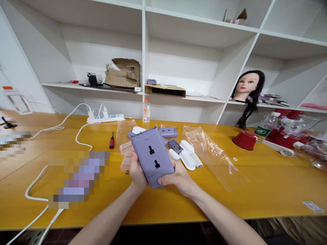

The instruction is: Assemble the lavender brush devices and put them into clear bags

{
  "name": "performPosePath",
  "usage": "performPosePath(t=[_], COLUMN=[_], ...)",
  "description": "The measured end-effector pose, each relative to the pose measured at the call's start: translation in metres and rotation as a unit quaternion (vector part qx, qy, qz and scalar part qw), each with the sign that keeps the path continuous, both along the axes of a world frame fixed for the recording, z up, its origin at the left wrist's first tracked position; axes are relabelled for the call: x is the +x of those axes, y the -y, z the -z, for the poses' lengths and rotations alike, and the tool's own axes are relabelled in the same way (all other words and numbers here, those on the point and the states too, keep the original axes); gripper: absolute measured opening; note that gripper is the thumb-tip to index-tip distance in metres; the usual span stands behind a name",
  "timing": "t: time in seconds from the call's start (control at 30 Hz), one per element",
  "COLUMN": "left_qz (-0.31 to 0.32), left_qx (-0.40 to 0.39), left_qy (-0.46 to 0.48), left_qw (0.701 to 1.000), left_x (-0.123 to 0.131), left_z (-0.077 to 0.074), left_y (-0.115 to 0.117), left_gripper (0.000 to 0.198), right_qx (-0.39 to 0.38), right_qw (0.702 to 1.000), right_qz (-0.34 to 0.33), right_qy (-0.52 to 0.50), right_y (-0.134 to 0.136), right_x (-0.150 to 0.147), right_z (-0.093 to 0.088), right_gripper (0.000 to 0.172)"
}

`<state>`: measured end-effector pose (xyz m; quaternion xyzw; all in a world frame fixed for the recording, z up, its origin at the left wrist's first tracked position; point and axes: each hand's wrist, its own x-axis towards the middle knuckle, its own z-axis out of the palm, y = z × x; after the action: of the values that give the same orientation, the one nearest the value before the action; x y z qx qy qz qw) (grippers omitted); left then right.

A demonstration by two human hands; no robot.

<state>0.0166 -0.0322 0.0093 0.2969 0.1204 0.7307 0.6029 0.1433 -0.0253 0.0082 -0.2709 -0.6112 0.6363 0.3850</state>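
Both my hands hold a flat lavender plastic housing [152, 154] upright over the yellow table [255, 200]; two dark slots show on its face. My left hand [136, 172] grips its lower left edge from behind. My right hand [176, 177] wraps its bottom right corner, fingers curled on the face. Just beyond lie several white and lavender plastic parts [187, 156] and a smaller lavender piece [168, 132].
Clear plastic bags [212, 153] lie right of the parts. A red-handled screwdriver [111, 140], a white power strip [106, 118] with cables, and a small bottle [146, 110] stand behind. A mannequin head [247, 86], a red lid [245, 139] and shelves fill the back.
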Motion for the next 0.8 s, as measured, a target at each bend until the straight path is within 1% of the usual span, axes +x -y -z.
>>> performPosePath(t=[0.1, 0.2, 0.27, 0.37, 0.43, 0.53, 0.7, 0.8], left_qz=[0.012, 0.026, 0.038, 0.043, 0.026, -0.024, -0.062, -0.09], left_qx=[0.008, 0.043, 0.058, 0.038, 0.032, 0.043, 0.007, 0.009], left_qy=[-0.019, -0.04, -0.06, -0.088, -0.089, -0.078, -0.094, -0.098], left_qw=[1.0, 0.998, 0.996, 0.994, 0.995, 0.996, 0.994, 0.991], left_x=[-0.001, -0.003, -0.005, -0.006, -0.004, -0.002, 0.002, 0.003], left_z=[-0.004, -0.007, -0.006, -0.001, 0.003, 0.007, 0.007, 0.006], left_y=[-0.002, -0.005, -0.006, -0.007, -0.007, -0.006, -0.002, -0.001], left_gripper=[0.065, 0.062, 0.061, 0.055, 0.054, 0.053, 0.048, 0.048], right_qx=[-0.03, -0.07, -0.087, -0.081, -0.065, -0.052, -0.027, -0.01], right_qw=[0.999, 0.998, 0.996, 0.997, 0.998, 0.998, 0.999, 1.0], right_qz=[-0.008, -0.002, 0.015, 0.011, 0.0, -0.006, -0.001, 0.008], right_qy=[-0.005, -0.008, -0.014, 0.001, 0.012, 0.022, 0.042, 0.029], right_y=[-0.002, -0.005, -0.006, -0.006, -0.004, -0.003, -0.003, -0.002], right_x=[0.001, 0.003, 0.002, 0.001, -0.001, -0.002, 0.0, 0.0], right_z=[-0.001, -0.002, -0.002, 0.001, 0.002, 0.0, -0.003, -0.005], right_gripper=[0.03, 0.03, 0.03, 0.027, 0.033, 0.042, 0.032, 0.033])
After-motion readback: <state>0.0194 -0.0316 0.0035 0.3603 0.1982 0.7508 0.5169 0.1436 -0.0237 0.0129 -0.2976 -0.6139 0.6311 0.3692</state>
